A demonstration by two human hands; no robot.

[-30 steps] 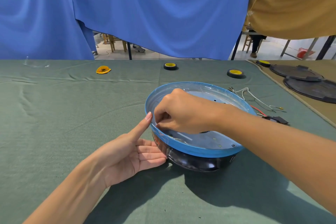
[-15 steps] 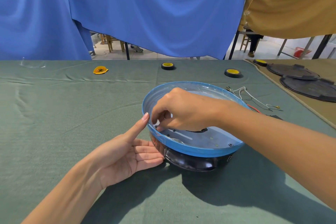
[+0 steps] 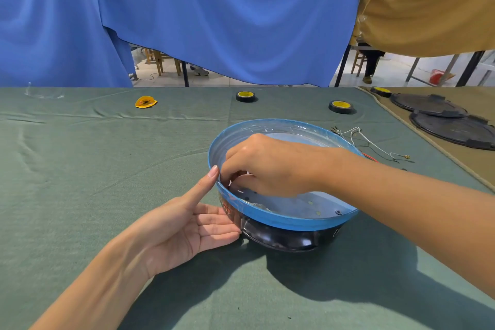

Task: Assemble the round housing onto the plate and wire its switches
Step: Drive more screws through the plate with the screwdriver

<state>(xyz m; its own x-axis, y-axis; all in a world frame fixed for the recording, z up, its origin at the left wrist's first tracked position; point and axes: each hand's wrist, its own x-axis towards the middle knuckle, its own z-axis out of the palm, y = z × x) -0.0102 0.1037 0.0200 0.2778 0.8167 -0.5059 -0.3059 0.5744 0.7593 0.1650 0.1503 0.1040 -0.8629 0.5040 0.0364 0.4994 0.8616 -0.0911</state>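
Note:
The round housing (image 3: 284, 220) stands on the green cloth, a shallow bowl with a blue film-covered rim over a glossy black base. My left hand (image 3: 182, 228) lies palm up against its left side, fingers straight, with the index fingertip touching the rim. My right hand (image 3: 273, 166) reaches down inside the housing by the left wall. Its fingers are curled and pinch a small white piece (image 3: 249, 175) that is mostly hidden. Small screws and holes show on the housing floor. Loose white, black and red wires (image 3: 371, 143) lie just behind the housing on the right.
Two black-and-yellow tape rolls (image 3: 245, 96) (image 3: 340, 106) and an orange scrap (image 3: 145, 102) sit at the far side of the table. Black round plates (image 3: 452, 128) lie on a tan cloth at the right. Blue and tan curtains hang behind.
My right hand has sunk slightly lower inside the housing toward its left wall. My left index finger stays on the rim.

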